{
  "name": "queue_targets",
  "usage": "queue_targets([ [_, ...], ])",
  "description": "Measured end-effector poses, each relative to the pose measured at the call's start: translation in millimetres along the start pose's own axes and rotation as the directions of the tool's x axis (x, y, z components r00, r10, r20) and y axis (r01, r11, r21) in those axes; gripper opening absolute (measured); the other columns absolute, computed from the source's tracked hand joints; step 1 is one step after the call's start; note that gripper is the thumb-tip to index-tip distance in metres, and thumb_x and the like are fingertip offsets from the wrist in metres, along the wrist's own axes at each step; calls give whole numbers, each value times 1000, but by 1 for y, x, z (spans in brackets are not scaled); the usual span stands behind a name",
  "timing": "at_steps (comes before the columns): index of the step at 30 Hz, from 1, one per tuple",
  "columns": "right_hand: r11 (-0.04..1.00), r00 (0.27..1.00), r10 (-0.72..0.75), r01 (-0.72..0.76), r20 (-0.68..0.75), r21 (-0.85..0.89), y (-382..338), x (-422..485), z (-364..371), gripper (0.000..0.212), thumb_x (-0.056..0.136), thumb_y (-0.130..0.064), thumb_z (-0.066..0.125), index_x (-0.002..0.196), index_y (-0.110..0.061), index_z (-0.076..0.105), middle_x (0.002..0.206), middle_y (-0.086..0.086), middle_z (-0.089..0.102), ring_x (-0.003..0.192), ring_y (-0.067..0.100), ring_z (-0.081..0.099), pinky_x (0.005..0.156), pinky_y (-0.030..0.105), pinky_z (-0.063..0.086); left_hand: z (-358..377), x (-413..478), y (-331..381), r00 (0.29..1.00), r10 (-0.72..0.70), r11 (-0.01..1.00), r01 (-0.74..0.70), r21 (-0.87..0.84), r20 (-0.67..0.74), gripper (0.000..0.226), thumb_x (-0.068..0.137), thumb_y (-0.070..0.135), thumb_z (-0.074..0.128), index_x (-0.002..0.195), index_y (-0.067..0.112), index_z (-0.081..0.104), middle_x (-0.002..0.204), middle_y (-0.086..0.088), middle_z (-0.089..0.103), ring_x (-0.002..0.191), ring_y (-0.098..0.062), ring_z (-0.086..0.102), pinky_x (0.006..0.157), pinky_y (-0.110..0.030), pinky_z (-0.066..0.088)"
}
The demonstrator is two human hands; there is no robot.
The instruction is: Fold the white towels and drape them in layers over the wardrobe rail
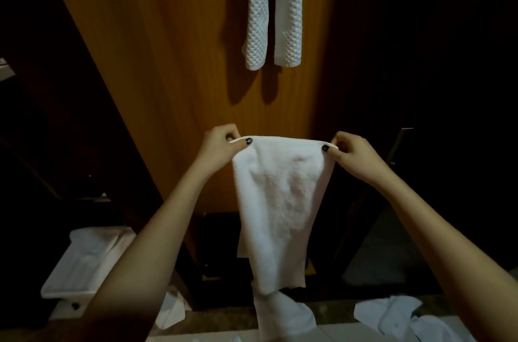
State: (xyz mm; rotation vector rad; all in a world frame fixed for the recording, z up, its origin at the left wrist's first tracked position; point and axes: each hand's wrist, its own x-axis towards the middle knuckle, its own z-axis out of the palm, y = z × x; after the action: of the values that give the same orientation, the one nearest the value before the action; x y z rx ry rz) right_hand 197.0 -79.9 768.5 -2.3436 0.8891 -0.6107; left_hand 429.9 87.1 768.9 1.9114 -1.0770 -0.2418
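White towel (276,201): hangs before the wardrobe panel (168,61), top corners pinched by left hand (221,142) and right hand (354,153). Recommended handling: keep top edge taut, match corners before halving.

1. I can read no text, label, brand, number or sign anywhere in my feed.
2. The white towel (276,195), pinched at its top corners by the left hand (221,145) and the right hand (356,155), shows me only plain cloth.
3. The waffle-weave cloth (273,10) hanging at the far side is plain too, and the corners of the scene are too dark for me to make out any marks.
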Motion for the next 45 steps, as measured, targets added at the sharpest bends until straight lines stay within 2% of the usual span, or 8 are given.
queue_targets([
  [4,965,994,-61,81,-89,249,-17,-10,14,26,89,-4,58,109,-19,67,102,-9,68,85,12,66,73,25,52,27,-9,15,995,-98,959,85,-271,-31,28,88,10,68,67,12,51,59,-5,51,40,-4,51,46,-19,39],
  [9,884,974,-127,25,186,468,-36,-19,11,18,88,0,66,101,-11,70,91,10,75,83,17,72,79,26,57,33,-16,31,992,-80,858,119,-499,99,9,87,0,66,83,8,68,66,-1,62,54,1,57,57,-10,45],
  [12,905,948,-170,42,270,423,-41,-18,4,22,87,1,67,106,-8,68,93,10,75,91,17,72,88,27,55,31,-19,35,990,-71,803,130,-581,124,10,84,-2,68,89,6,71,69,1,65,60,-4,57,63,-14,48],
  [17,936,937,-321,292,137,196,-63,-19,-10,13,90,-18,68,86,-7,73,73,2,70,66,12,66,63,19,49,31,-23,42,985,-70,730,157,-665,156,10,84,2,69,88,11,72,76,-1,69,69,-8,59,70,-22,45],
  [23,880,883,-459,467,96,-90,-79,-9,-14,26,84,-36,71,80,-10,69,94,-4,50,87,3,40,74,6,32,25,-32,57,977,-11,668,166,-725,214,13,88,1,64,97,8,70,77,-2,69,69,-7,60,65,-17,47],
  [27,888,888,-446,455,110,-72,-86,-6,-13,23,83,-41,71,81,-17,67,109,-6,51,103,8,43,84,12,32,24,-35,60,983,-62,601,177,-780,176,10,89,0,61,93,6,69,71,1,69,66,-6,60,63,-14,49],
  [31,910,908,-414,414,73,13,-88,-5,-12,20,83,-33,74,74,-19,63,85,-6,58,77,4,54,66,13,39,17,-42,56,984,-3,527,155,-836,180,16,93,5,56,100,7,70,88,-2,73,85,-10,66,84,-25,54],
  [45,943,944,-331,331,-1,21,-88,3,-9,31,82,-40,73,74,-11,68,75,0,64,71,12,59,62,24,44,41,-45,54,988,154,842,-124,-524,13,21,83,1,71,87,20,63,84,5,65,82,-5,62,76,-21,49],
])
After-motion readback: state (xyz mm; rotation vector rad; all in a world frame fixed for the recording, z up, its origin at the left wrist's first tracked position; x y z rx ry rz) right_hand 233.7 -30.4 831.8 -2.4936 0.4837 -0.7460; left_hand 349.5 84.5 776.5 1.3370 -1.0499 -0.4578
